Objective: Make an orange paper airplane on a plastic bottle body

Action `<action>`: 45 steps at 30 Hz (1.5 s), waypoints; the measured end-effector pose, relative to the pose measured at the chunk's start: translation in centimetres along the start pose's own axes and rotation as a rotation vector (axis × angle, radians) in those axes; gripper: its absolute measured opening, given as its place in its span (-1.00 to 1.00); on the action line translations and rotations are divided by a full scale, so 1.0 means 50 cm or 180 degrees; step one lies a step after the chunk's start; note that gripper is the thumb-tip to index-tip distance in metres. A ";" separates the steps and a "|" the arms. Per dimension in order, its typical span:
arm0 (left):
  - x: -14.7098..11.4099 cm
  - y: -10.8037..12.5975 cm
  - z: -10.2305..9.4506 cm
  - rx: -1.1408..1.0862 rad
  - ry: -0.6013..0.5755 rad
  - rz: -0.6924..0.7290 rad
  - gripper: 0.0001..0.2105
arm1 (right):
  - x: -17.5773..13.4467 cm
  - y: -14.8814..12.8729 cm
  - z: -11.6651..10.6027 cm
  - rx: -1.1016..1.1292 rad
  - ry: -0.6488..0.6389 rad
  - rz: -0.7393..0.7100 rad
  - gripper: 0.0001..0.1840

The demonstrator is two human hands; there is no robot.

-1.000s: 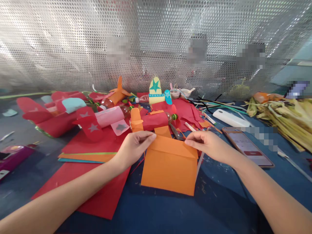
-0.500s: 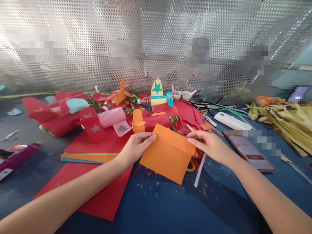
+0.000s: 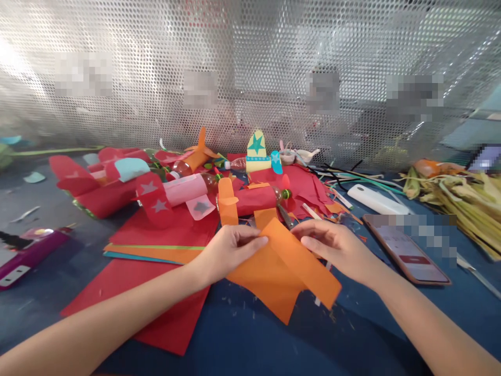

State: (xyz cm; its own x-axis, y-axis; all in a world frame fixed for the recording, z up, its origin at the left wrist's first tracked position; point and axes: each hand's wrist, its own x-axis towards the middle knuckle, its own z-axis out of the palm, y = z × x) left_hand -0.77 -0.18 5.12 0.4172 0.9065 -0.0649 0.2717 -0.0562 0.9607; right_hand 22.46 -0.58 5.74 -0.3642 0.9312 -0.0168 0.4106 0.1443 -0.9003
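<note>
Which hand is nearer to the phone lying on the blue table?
The right hand, just left of the phone; the left hand is farther left, holding orange paper.

Orange strip [image 3: 303,262] hides pt. of orange sheet [image 3: 266,282]. Purple gadget [image 3: 39,254] cut off @ L edge, dry leaves [image 3: 464,209] @ R edge. Phone [image 3: 403,250] txt too small. Bkgd. behind mesh [image 3: 258,52] blurred.

Craft workspace, arranged on a blue tabletop [image 3: 321,347]. Its character is shown by orange paper [image 3: 270,284], stacked coloured sheets [image 3: 186,232], scattered paper scraps [image 3: 335,208], plastic bottles wrapped in paper [image 3: 256,200] and a heap of dried husks [image 3: 465,203]. A perforated silvery panel [image 3: 258,57] closes the background; the wider premises cannot be identified.
</note>
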 end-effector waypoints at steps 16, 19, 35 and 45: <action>-0.016 0.018 0.006 -0.0204 -0.0408 -0.0040 -0.72 | -0.020 -0.022 0.036 0.0129 0.0324 -0.0078 -0.77; -0.017 0.021 0.007 -0.0184 -0.0416 -0.0055 -0.71 | -0.022 -0.022 0.036 0.0104 0.0431 -0.0113 -0.77; -0.035 0.025 0.030 0.0595 -0.0086 0.0954 -0.72 | -0.028 -0.026 0.067 0.0197 0.0394 -0.0332 -0.85; -0.036 0.014 0.035 0.0884 -0.0177 0.1084 -0.71 | -0.028 -0.023 0.067 0.0119 0.0256 -0.0400 -0.85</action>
State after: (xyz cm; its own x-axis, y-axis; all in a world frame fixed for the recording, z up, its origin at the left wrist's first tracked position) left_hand 0.18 -2.60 5.42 0.5674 0.7932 0.2212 0.3302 -0.4652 0.8213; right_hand 19.69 -3.16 5.34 -0.3421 0.9306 0.1305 0.3339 0.2502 -0.9088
